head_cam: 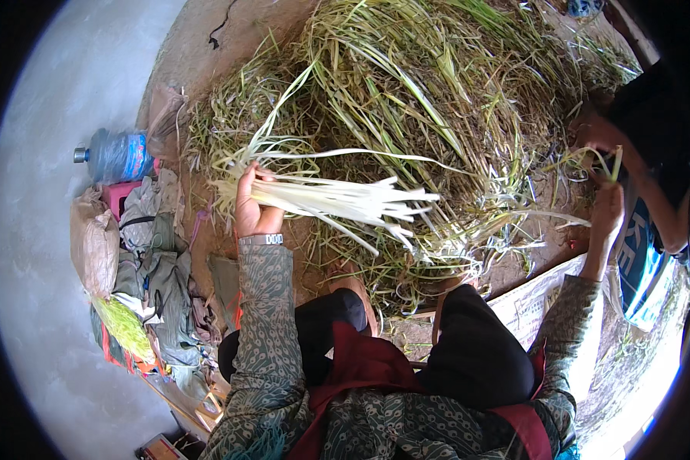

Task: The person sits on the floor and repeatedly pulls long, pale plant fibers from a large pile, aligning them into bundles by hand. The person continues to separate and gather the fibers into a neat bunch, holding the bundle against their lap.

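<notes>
My left hand [257, 201] is closed around a bundle of pale plant stalks [345, 201]. Their white ends fan out to the right, while thin green leaves trail from the other side of the fist. Out to the right, my right hand [608, 204] grips a few greenish leaf strips [616, 164]; part of them is hidden by the fingers. Between and beyond both hands lies a big heap of long green and yellowing stalks [414, 103], with loose peelings at its near edge around my feet.
A large blue water bottle [118, 155], a woven sack [94, 241] and piled clothes [167, 287] line the wall at left. At right, another person's arm [655, 195] is close to my right hand, beside a blue printed bag [638, 264]. A printed sheet [523, 310] covers ground near my right foot.
</notes>
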